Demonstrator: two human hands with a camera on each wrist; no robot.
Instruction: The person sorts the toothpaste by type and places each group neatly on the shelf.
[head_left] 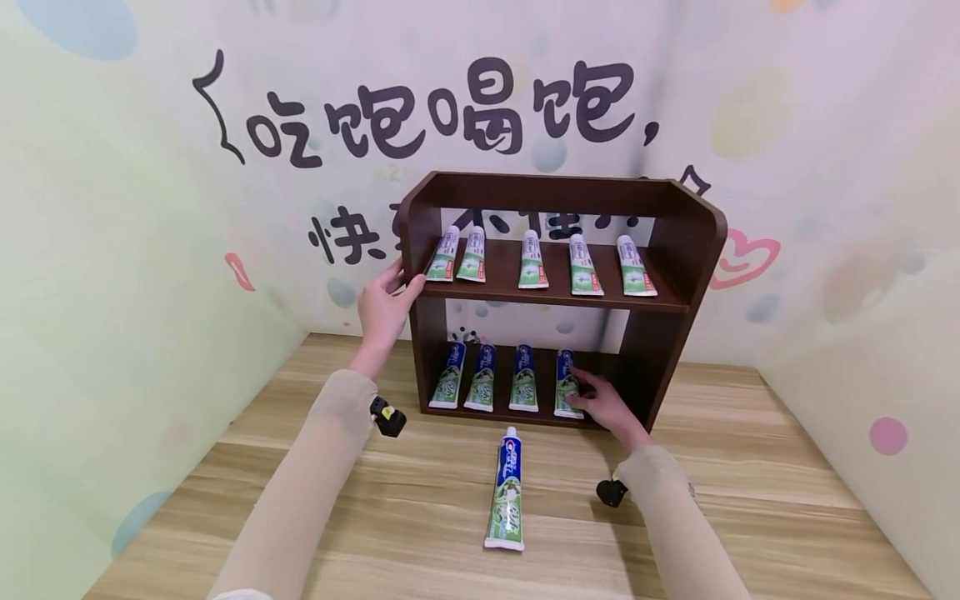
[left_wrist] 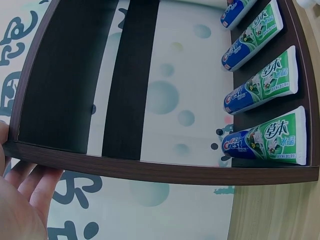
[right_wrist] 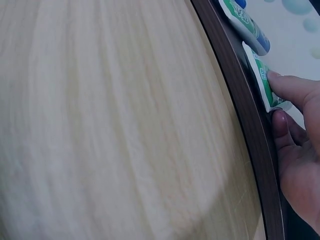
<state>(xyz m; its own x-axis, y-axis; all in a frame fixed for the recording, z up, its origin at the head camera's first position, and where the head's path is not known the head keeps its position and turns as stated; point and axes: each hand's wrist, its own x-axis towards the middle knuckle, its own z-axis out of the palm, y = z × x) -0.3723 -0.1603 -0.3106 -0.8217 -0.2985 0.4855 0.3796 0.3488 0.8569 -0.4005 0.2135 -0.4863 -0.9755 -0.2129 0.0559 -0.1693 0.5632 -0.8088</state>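
A dark brown two-tier shelf (head_left: 551, 193) stands at the back of the table. My left hand (head_left: 381, 315) grips its left side panel at the height of the upper board, thumb in front and fingers behind. On the lower board, my right hand (head_left: 606, 408) pinches the rightmost blue-and-green toothpaste tube (head_left: 564, 385); in the right wrist view the thumb lies over that tube (right_wrist: 261, 75) and the fingers are at its edge. Three similar toothpaste tubes (head_left: 483, 379) lie to its left, caps toward the back. Another toothpaste tube (head_left: 507, 492) lies on the table before the shelf.
Several green-and-white toothpaste tubes (head_left: 532, 260) lie along the upper board. The wood-grain table (head_left: 420, 517) reaches back to a printed wall (head_left: 480, 50) with large dark characters, and side walls flank it.
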